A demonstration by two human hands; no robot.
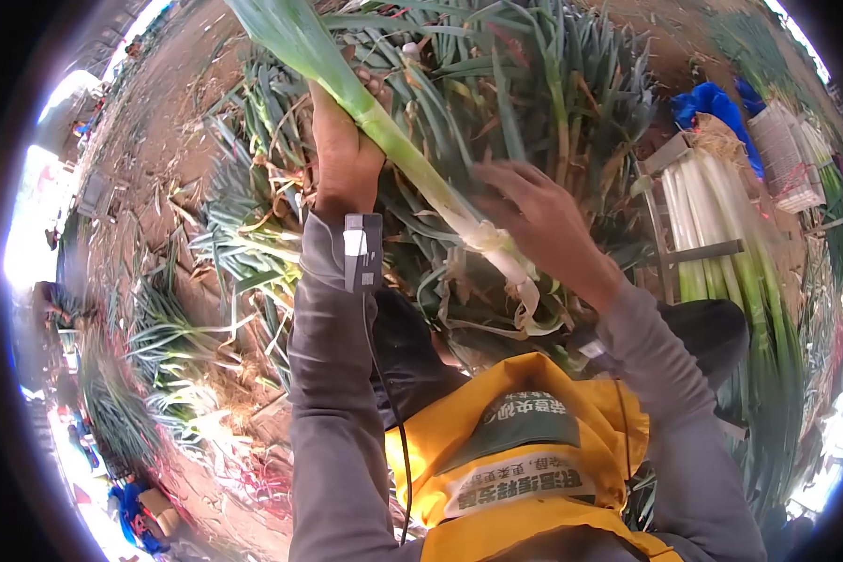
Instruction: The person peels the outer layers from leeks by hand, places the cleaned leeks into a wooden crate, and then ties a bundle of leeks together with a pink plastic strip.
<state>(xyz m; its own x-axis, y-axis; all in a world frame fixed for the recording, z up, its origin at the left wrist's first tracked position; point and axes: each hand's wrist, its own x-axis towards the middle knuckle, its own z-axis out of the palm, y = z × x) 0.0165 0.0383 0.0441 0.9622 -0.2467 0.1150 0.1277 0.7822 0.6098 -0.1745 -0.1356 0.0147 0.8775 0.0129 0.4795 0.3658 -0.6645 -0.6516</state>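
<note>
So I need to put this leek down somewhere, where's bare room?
Bare soil lies left of the leek pile, and a strip between pile and blue cloth. Ahead the pile is dense; the rack on the right is full.

Light: bright outdoor daylight, even over my sleeves and the ground [173,122].
Source: high up; the sky burns white along the left rim.
Glare: blown-out patches at the left and lower right edges.
Shadows: soft, darkest below my forearms.
Blur: my right hand [534,211] smears at the fingers; my left hand [342,155] and its leek [412,155] stay crisp.
Distortion: fisheye circle, black corners, ground bending at the rim.
Focus: centre sharp, rim mushy.
</note>
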